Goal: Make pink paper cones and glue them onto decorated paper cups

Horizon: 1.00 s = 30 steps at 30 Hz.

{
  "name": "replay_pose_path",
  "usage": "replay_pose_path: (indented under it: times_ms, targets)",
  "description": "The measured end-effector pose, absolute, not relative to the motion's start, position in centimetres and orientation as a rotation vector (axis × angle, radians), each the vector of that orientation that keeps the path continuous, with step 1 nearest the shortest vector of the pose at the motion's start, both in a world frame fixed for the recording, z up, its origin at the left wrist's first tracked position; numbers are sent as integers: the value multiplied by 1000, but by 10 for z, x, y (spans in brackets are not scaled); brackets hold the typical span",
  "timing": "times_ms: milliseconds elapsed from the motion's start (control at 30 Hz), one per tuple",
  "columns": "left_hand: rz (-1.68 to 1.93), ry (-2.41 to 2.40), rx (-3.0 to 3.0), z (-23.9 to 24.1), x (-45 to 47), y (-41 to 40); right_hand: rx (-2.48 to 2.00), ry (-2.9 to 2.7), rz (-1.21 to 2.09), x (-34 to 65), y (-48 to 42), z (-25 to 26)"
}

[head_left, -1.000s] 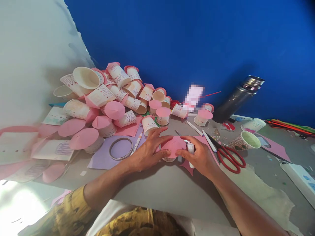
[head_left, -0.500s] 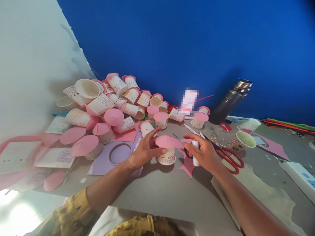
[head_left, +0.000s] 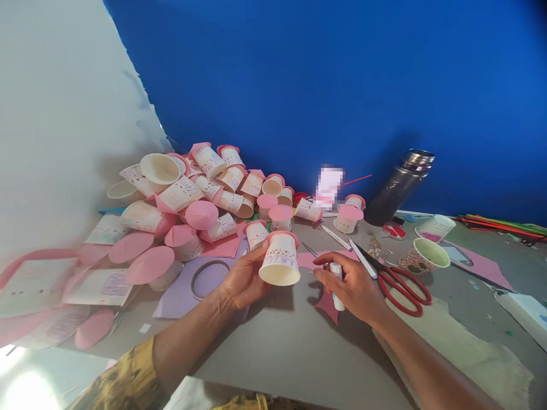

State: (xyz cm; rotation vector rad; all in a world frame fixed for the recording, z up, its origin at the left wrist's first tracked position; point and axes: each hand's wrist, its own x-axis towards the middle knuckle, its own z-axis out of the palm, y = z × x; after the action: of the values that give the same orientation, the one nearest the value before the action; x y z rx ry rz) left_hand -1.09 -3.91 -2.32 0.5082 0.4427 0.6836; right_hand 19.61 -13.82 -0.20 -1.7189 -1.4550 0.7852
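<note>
My left hand (head_left: 245, 280) is closed around the side of a paper cup (head_left: 278, 259) with purple pen strokes and small red prints. The cup is tilted, its open mouth toward me and a pink paper disc at its far end. To the right, my right hand (head_left: 352, 280) has its fingers curled round a white glue stick (head_left: 336, 285). Pointed blades of small scissors (head_left: 308, 248) stick out just beyond my right fingertips; their handles are mostly hidden. Beneath that hand lies a cut pink paper scrap (head_left: 328, 306).
A heap of pink-topped cups (head_left: 179, 193) fills the left. Purple paper (head_left: 175, 304) carries a tape ring (head_left: 209, 279). Red-handled scissors (head_left: 405, 290), a marker (head_left: 363, 259), a patterned cup (head_left: 423, 254) and a dark flask (head_left: 393, 193) stand or lie right. A power strip (head_left: 523, 316) is at the right edge.
My left hand has lifted the cup and tipped it from disc-up on the table to mouth toward me. My right hand keeps the glue stick. The view has shifted slightly.
</note>
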Motion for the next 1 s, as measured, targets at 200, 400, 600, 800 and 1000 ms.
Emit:
replay_pose_path:
  times_ms: [200, 400, 600, 800, 1000]
  targets:
    - [743, 555, 455, -22, -8, -44, -1730, -1582, 491, 185, -145, -10]
    - [744, 521, 614, -18, -4, -51, -1737, -1759, 92, 179, -146, -17]
    - [761, 420, 788, -20, -8, -55, -1696, -1673, -8, 186, -142, -21]
    - [766, 413, 685, -20, -12, -51, -1699, -1300, 646, 196, -136, -8]
    - [912, 556, 674, -20, -9, -43, -1618, -1221, 866, 195, -140, -7]
